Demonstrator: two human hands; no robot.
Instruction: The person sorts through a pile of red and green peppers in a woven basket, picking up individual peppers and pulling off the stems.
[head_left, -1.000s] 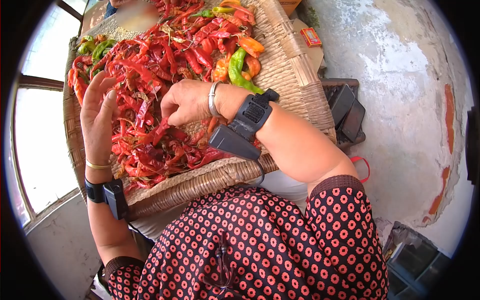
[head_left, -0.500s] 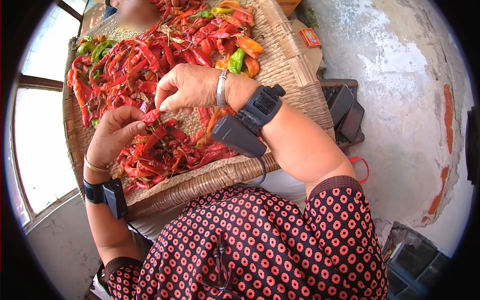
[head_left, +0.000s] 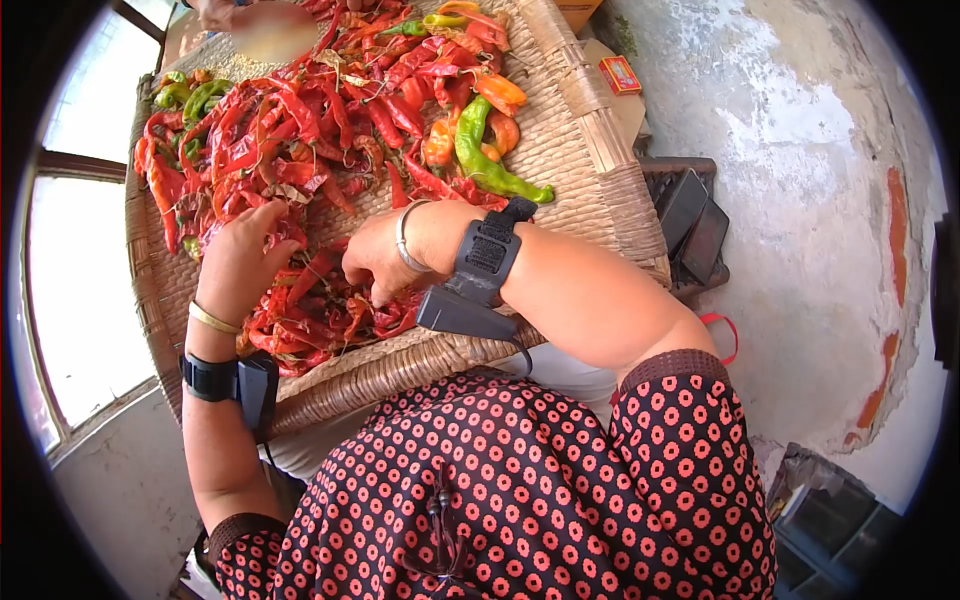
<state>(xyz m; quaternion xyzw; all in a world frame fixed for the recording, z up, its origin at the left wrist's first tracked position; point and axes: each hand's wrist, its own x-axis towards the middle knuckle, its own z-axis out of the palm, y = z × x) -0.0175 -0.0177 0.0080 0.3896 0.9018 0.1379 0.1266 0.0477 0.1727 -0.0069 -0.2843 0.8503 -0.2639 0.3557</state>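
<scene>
My left hand (head_left: 245,252) is over the left side of the red peppers, thumb and fingers apart, with red showing between them. My right hand (head_left: 385,255) points down at the near pile of red peppers (head_left: 305,325), its fingers bent and parted at the pile's upper right; nothing can be made out in its grip. A larger heap of red peppers (head_left: 290,110) lies beyond both hands on a woven tray (head_left: 560,150). A long green pepper (head_left: 480,160) lies right of the heap beside orange ones.
Another person's hand (head_left: 212,12) is at the top left, near pale seeds (head_left: 215,62) and a blurred round patch. The tray's thick rim (head_left: 400,362) runs close to my body. A red box (head_left: 620,75) and a dark crate (head_left: 655,185) are on the right; windows stand left.
My right hand has moved down and slightly right, from beside my left hand to the near pile. My left hand has opened, and the red pepper at its fingertips is no longer distinguishable. More green pepper shows.
</scene>
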